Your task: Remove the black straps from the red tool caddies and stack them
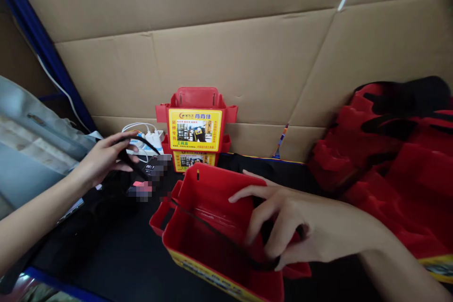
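Observation:
An open red plastic tool box [215, 198] with a yellow printed label sits tilted in front of me. My left hand [109, 153] is closed on a looped black strap [150, 144], left of the box and above the dark table. My right hand [283, 224] reaches over the box's right end with curled fingers. Its fingers grip a dark strap end low inside the box. A thin length of black strap [212, 229] crosses the box's inside from the left wall towards these fingers. Whether both hands hold one strap, I cannot tell.
Two stacked red tool boxes [196, 130] stand against the cardboard wall [226, 66]. More red boxes with black straps [389, 151] are piled at right. A white power strip [152, 139] and a phone [150, 166] lie behind my left hand; grey fabric [38, 137] is at left.

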`<state>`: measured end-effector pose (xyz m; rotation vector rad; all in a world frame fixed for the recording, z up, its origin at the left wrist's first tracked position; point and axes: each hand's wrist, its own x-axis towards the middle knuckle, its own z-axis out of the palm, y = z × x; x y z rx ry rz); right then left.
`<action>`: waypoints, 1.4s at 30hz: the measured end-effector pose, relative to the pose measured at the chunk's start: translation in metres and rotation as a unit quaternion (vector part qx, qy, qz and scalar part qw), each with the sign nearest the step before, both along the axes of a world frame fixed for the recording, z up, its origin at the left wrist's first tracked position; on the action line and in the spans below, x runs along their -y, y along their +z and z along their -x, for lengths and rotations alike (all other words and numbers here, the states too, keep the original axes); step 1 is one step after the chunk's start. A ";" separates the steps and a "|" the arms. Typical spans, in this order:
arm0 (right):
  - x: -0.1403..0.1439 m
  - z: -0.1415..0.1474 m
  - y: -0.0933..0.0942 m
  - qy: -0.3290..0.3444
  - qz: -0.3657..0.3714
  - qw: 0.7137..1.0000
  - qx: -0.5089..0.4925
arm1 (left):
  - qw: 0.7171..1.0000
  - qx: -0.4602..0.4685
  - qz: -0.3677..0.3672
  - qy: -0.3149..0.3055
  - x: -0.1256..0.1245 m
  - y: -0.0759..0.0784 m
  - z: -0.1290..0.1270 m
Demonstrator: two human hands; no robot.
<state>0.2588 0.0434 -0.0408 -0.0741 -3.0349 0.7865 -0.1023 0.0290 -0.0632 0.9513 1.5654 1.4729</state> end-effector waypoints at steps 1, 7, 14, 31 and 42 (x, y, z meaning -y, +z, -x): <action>0.000 0.001 0.001 0.009 0.006 1.000 0.004 | 0.999 -0.028 -0.029 -0.002 -0.003 0.007 0.001; 0.005 0.000 0.001 -0.015 0.027 1.000 -0.001 | 0.995 -0.026 -0.088 0.045 -0.012 0.043 0.009; -0.001 -0.004 0.007 -0.245 0.033 0.927 -0.283 | 0.955 -0.281 0.012 -0.091 0.062 0.052 -0.060; -0.025 0.065 -0.004 -0.201 0.076 0.970 -0.109 | 0.718 -0.645 0.044 -0.258 0.044 0.012 -0.106; -0.028 0.066 -0.006 -0.200 0.136 0.966 -0.094 | 0.709 -0.660 0.073 -0.240 0.043 0.016 -0.116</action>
